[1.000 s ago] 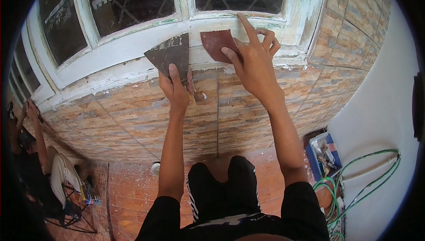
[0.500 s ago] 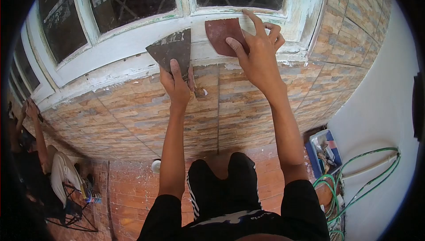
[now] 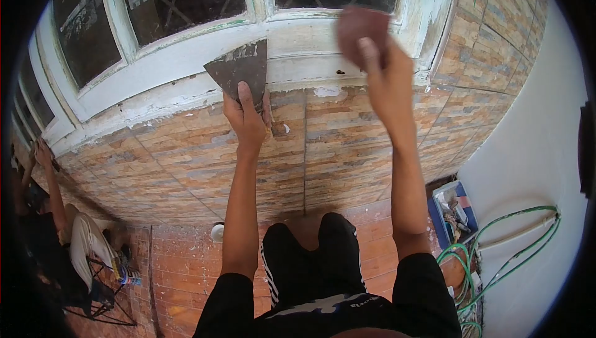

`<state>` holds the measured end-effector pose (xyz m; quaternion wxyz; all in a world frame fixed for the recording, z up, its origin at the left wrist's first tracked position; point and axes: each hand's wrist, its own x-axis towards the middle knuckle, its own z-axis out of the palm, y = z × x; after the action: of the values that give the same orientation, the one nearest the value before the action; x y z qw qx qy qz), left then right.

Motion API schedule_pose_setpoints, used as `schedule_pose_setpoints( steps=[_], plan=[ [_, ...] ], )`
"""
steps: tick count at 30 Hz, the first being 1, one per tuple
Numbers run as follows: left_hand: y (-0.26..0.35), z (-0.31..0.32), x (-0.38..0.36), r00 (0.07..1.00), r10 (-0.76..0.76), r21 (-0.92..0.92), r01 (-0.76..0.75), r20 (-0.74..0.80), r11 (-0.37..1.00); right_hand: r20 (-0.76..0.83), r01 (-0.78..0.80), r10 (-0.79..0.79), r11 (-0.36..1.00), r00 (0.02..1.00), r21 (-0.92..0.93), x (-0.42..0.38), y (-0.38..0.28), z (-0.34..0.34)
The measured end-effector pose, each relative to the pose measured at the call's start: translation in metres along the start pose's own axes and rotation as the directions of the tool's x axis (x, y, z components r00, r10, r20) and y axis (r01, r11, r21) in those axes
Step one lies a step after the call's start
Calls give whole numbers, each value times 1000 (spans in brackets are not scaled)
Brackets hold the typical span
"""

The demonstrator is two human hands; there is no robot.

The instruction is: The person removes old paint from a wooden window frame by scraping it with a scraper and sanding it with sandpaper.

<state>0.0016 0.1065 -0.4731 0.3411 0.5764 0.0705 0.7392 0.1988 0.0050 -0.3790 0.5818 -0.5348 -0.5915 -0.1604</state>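
Observation:
My left hand (image 3: pixel 247 117) grips a grey, paint-spotted putty knife (image 3: pixel 241 68), its wide blade pointing up in front of the sill. Blurred by motion, my right hand (image 3: pixel 390 83) holds a reddish-brown sheet of sandpaper (image 3: pixel 362 35) with the thumb on its near face. The sheet overlaps the lower right part of the white window frame (image 3: pixel 304 32), whose paint is worn and chipped. Below the frame, the stone-patterned wall tiles (image 3: pixel 335 145) carry white paint specks near their top edge.
At the far left a co-worker (image 3: pixel 53 238) sits on a folding stool (image 3: pixel 102 301), hands raised to the frame. A blue bin (image 3: pixel 439 217) with tools stands at the right wall, beside a green hose (image 3: pixel 496 274). A small white round object (image 3: pixel 217 232) lies on the floor.
My right hand has moved right with the sandpaper, its outstretched fingers now hidden behind the sheet. My left hand and the putty knife have stayed nearly still.

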Motion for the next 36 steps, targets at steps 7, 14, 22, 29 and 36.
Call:
schedule_pose_setpoints(
  steps=[7, 14, 22, 29, 36],
  plan=[
    [-1, 2, -1, 998, -41, -5, 41, -40, 999, -196, 153, -217, 942, 956, -299, 43, 13, 7],
    [0, 4, 0, 997, -66, -66, 63, -45, 996, -17, 461, -535, 743, 844, -485, 20, 17, 80],
    [7, 0, 3, 983, -175, -65, 171, -59, 983, -56, 422, -473, 828, 879, -370, 10, -6, 91],
    [13, -7, 6, 975, -221, -93, 220, -1, 971, -112, 274, -362, 843, 925, -462, 7, -20, 104],
    [16, -10, 7, 977, -213, -141, 211, 2, 967, -41, 283, -322, 879, 946, -384, 22, 16, 62]
  ],
)
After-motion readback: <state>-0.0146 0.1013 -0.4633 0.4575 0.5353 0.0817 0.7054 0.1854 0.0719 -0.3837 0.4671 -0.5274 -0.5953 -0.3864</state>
